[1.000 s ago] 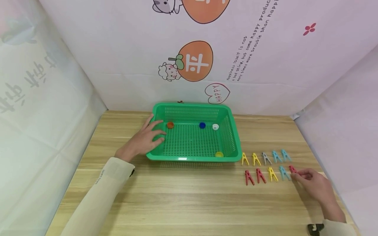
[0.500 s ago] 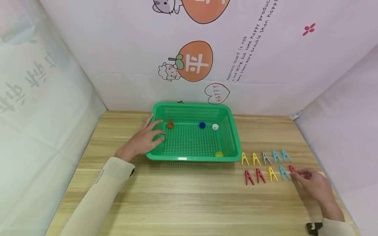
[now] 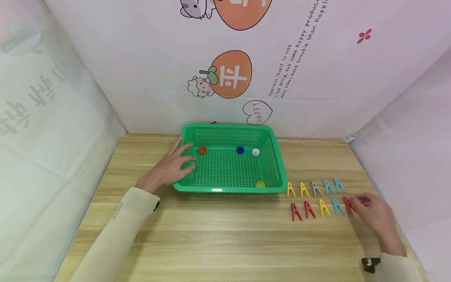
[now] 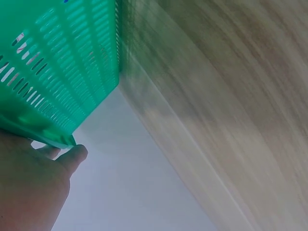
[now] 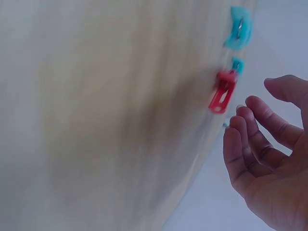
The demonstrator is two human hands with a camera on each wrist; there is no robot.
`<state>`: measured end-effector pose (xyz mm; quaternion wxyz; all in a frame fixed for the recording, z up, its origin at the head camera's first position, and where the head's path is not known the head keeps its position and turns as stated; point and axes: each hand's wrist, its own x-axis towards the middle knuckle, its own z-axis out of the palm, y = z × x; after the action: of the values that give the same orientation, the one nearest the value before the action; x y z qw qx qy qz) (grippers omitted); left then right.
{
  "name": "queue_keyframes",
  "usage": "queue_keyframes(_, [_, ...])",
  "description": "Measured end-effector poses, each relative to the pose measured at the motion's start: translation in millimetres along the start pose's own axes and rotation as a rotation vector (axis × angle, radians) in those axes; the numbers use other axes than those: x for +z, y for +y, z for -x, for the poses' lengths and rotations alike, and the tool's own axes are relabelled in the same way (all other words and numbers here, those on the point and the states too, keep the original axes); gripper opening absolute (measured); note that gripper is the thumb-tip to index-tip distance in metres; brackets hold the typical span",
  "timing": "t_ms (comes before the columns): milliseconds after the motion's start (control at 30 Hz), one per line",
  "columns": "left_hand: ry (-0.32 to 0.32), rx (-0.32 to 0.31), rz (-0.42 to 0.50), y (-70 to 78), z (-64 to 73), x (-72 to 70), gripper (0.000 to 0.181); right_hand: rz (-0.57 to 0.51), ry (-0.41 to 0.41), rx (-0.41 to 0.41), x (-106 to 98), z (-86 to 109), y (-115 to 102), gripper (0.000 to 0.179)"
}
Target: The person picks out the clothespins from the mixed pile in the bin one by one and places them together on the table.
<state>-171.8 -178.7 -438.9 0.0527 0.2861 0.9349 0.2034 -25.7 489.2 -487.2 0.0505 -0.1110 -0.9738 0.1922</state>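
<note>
A red clothespin (image 3: 349, 205) lies at the right end of the front row on the table. Beside it hovers my right hand (image 3: 375, 213), its thumb and fingers parted with nothing between them; the right wrist view shows a gap between the fingers and the red clothespin (image 5: 224, 92). My left hand (image 3: 171, 164) rests over the left rim of a green plastic basket (image 3: 229, 190), fingers spread and reaching inside. In the left wrist view, the left hand (image 4: 36, 180) touches the rim of the basket (image 4: 72, 103) from below.
Two rows of clothespins in red, yellow, grey and blue lie right of the basket, including a yellow clothespin (image 3: 323, 208). Inside the basket are small round caps: an orange cap (image 3: 202, 150), a blue cap (image 3: 240, 150), a white cap (image 3: 255, 152) and a yellow cap (image 3: 260, 184). White printed sheets (image 3: 310, 70) surround the table.
My right hand has let go of the red clothespin at the row's end and drawn back slightly, uncovering it. The left hand stays on the basket.
</note>
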Motion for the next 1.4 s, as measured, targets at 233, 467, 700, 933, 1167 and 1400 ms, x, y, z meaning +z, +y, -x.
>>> queue_keyframes(233, [-0.01, 0.01, 0.05, -0.7, -1.2, -1.1, 0.039, -0.022, 0.004, -0.036, 0.3, -12.5, -21.6, 0.036])
queue_keyframes(467, [0.01, 0.031, 0.095, 1.9, -2.9, -4.1, 0.038, -0.031, 0.025, -0.086, -2.1, -27.3, -46.0, 0.034])
queue_keyframes(700, [0.035, 0.072, 0.064, 8.0, -11.4, -7.5, 0.034, -0.069, 0.036, -0.159, -9.0, -42.2, -81.6, 0.032])
queue_keyframes(933, [0.013, 0.048, -0.046, 19.5, -25.4, -22.0, 0.038, -0.136, 0.021, -0.228, -17.8, -67.0, -141.7, 0.035])
queue_keyframes(1167, [-0.023, -0.045, -0.083, 33.2, -43.5, -35.8, 0.043, -0.145, -0.022, -0.286, -17.2, -90.6, -196.5, 0.04])
queue_keyframes(1400, [-0.044, -0.168, -0.089, 37.0, -54.3, -50.3, 0.055, -0.04, -0.06, -0.315, -15.9, -104.1, -244.5, 0.052])
